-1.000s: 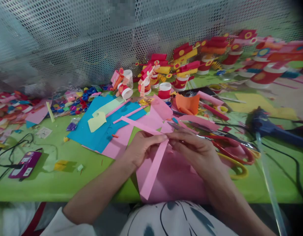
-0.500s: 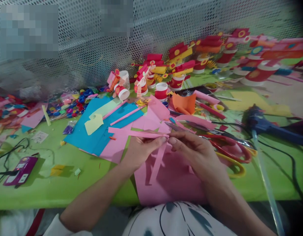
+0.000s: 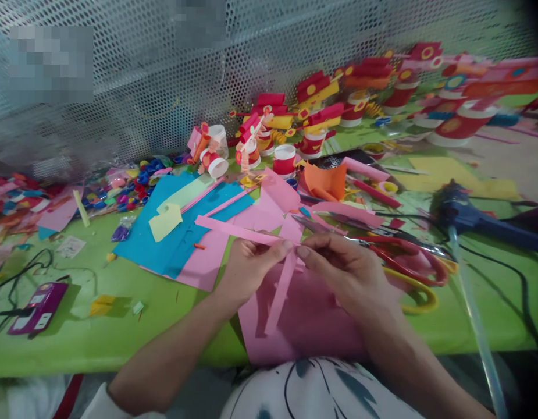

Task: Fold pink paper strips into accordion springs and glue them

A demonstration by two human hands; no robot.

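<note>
Between my two hands are narrow pink paper strips (image 3: pixel 281 294), meeting at the fingertips. My left hand (image 3: pixel 251 265) pinches them between thumb and fingers; one strip end sticks out to the upper left and another hangs toward me. My right hand (image 3: pixel 347 265) is closed, its thumb and forefinger pinched on the strips right beside my left thumb. Beneath both hands lies a large pink paper sheet (image 3: pixel 312 326). Red-handled scissors (image 3: pixel 419 262) and yellow-handled scissors (image 3: pixel 419 299) lie at the right of my right hand.
Blue paper (image 3: pixel 142 227) lies left of my hands. A glue gun (image 3: pixel 478 221) stands at right, its clear glue stick (image 3: pixel 473 314) reaching past the table edge. Decorated red cups (image 3: pixel 312 142) line the back by a perforated metal screen (image 3: pixel 133 70). A purple device with cables (image 3: pixel 39 308) sits at left.
The strip end at the upper left has swung upward, and the hanging strip shows more flatly. Both hands stay pinched close together, with only a slight shift.
</note>
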